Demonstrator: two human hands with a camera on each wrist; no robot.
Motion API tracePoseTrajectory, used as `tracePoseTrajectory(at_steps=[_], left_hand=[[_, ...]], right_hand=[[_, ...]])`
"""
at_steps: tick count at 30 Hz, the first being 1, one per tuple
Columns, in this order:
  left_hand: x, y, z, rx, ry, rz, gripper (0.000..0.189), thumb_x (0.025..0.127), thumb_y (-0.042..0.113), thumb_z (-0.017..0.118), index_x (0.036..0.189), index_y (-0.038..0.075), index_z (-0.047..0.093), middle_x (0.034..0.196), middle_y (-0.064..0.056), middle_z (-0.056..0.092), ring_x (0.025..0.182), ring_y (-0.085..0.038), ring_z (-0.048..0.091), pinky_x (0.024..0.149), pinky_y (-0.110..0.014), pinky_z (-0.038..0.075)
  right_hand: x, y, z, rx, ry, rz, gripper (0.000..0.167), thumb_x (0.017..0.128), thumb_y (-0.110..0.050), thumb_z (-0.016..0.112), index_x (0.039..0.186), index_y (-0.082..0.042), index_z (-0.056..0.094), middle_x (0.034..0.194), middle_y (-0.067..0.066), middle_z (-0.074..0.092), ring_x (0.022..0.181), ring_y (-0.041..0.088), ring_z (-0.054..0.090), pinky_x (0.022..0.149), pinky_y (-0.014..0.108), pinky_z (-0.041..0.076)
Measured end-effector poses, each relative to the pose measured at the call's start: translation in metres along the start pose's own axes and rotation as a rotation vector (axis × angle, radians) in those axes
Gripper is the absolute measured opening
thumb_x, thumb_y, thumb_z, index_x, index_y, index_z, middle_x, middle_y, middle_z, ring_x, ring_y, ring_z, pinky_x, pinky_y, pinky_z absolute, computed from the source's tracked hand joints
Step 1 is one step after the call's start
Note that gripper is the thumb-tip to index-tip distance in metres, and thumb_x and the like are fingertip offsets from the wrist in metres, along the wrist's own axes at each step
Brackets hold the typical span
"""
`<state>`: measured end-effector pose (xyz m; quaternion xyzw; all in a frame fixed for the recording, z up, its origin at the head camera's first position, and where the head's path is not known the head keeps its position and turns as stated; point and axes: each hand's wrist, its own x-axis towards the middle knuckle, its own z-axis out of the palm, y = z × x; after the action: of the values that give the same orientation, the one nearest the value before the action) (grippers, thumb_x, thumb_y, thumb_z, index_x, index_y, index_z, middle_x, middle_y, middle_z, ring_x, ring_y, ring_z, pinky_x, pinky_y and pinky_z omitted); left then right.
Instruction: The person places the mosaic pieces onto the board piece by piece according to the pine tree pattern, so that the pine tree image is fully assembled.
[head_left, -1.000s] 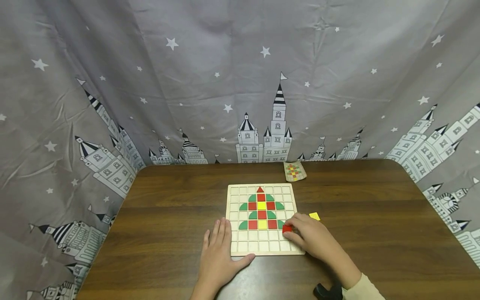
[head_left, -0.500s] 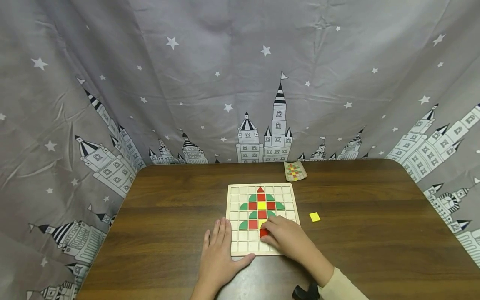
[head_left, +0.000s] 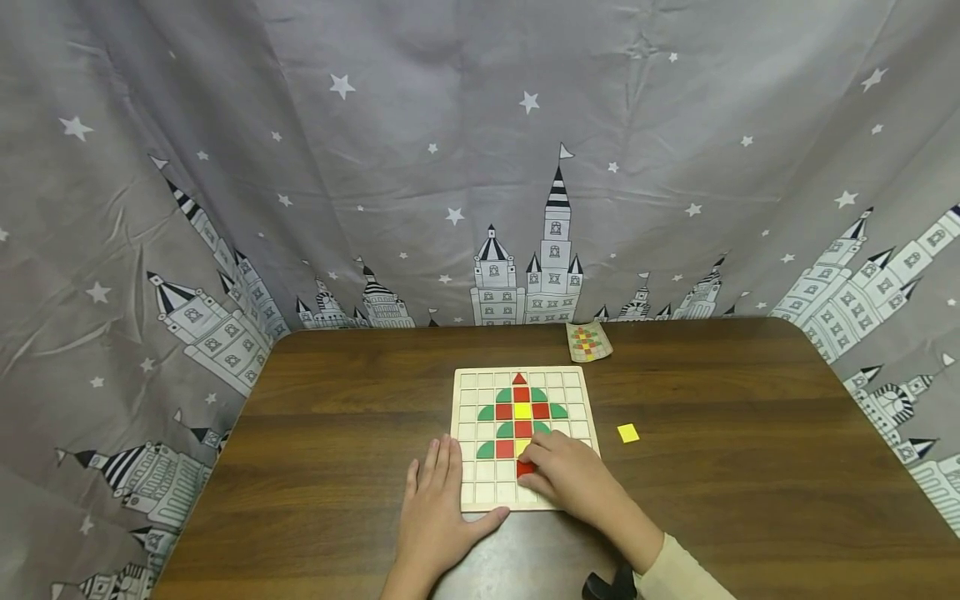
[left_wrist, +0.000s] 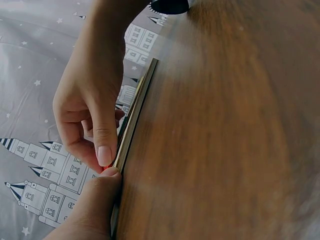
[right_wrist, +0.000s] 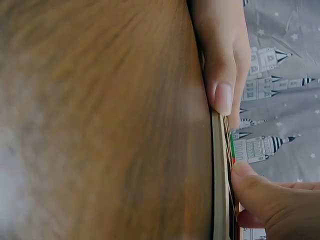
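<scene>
A square wooden grid board (head_left: 480, 507) lies on the table, with red, yellow and green tiles set in a tree-like pattern. My right hand (head_left: 573, 479) pinches a red square tile (head_left: 524, 470) between thumb and fingers, right over the cell below the lower yellow square. That hand covers the lower right part of the pattern. In the left wrist view, a sliver of the red tile (left_wrist: 105, 169) shows under the fingertips. My left hand (head_left: 435, 525) rests along the board's left side, fingers straight, its thumb on the front edge.
A loose yellow square tile (head_left: 627, 433) lies on the table right of the board. Behind the board, a slightly curled card (head_left: 588, 342) printed with a similar pattern lies near the back edge. A grey castle-print curtain (head_left: 390, 208) hangs behind the table.
My right hand has moved left across the board with the red tile, from its right side to the column under the yellow square, then stayed there. The left hand has not moved.
</scene>
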<state>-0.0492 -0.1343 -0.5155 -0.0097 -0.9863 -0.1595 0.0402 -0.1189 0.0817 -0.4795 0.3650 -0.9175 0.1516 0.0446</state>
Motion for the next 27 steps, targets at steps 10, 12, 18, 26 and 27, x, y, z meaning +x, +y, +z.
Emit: tracePoseTrajectory(at_steps=[10, 12, 18, 26, 27], left_hand=[[-0.0004, -0.0001, -0.0006, 0.001, 0.003, 0.005, 0.121, 0.072, 0.090, 0.051, 0.155, 0.004, 0.031, 0.163, -0.014, 0.030, 0.152, -0.030, 0.024, 0.122, -0.055, 0.019], [0.0000, -0.0003, -0.0003, 0.002, 0.003, 0.005, 0.121, 0.072, 0.090, 0.050, 0.155, 0.004, 0.031, 0.162, -0.014, 0.030, 0.152, -0.030, 0.024, 0.122, -0.055, 0.019], [0.0005, -0.0002, 0.0000, 0.001, -0.001, 0.000, 0.121, 0.072, 0.090, 0.051, 0.155, 0.004, 0.031, 0.162, -0.014, 0.030, 0.152, -0.030, 0.024, 0.122, -0.055, 0.019], [-0.0007, 0.0003, -0.0010, 0.001, 0.004, 0.001, 0.121, 0.072, 0.089, 0.053, 0.155, 0.004, 0.031, 0.163, -0.013, 0.029, 0.153, -0.030, 0.024, 0.122, -0.054, 0.018], [-0.0008, 0.0002, -0.0010, 0.001, 0.004, 0.001, 0.121, 0.072, 0.089, 0.052, 0.155, 0.004, 0.031, 0.163, -0.013, 0.029, 0.153, -0.030, 0.024, 0.122, -0.054, 0.018]], right_hand=[[0.0000, 0.0023, 0.0045, 0.064, 0.028, 0.010, 0.020, 0.087, -0.037, 0.075, 0.098, -0.020, 0.073, 0.094, -0.011, 0.061, 0.080, 0.008, 0.049, 0.064, 0.021, 0.042], [0.0002, 0.0019, 0.0044, 0.091, 0.028, 0.029, 0.021, 0.086, -0.037, 0.076, 0.098, -0.020, 0.074, 0.091, -0.011, 0.061, 0.079, 0.007, 0.048, 0.064, 0.019, 0.041], [0.0004, 0.0005, 0.0046, 0.152, 0.045, 0.061, 0.019, 0.084, -0.033, 0.079, 0.096, -0.018, 0.077, 0.082, -0.013, 0.055, 0.076, 0.004, 0.044, 0.063, 0.015, 0.036], [-0.0002, -0.0003, 0.0053, 0.187, 0.045, 0.065, 0.017, 0.086, -0.029, 0.077, 0.098, -0.017, 0.080, 0.080, -0.014, 0.052, 0.074, 0.002, 0.040, 0.061, 0.014, 0.034], [-0.0006, -0.0003, 0.0054, 0.185, 0.046, 0.062, 0.017, 0.086, -0.028, 0.077, 0.098, -0.017, 0.081, 0.080, -0.014, 0.052, 0.074, 0.002, 0.040, 0.061, 0.013, 0.034]])
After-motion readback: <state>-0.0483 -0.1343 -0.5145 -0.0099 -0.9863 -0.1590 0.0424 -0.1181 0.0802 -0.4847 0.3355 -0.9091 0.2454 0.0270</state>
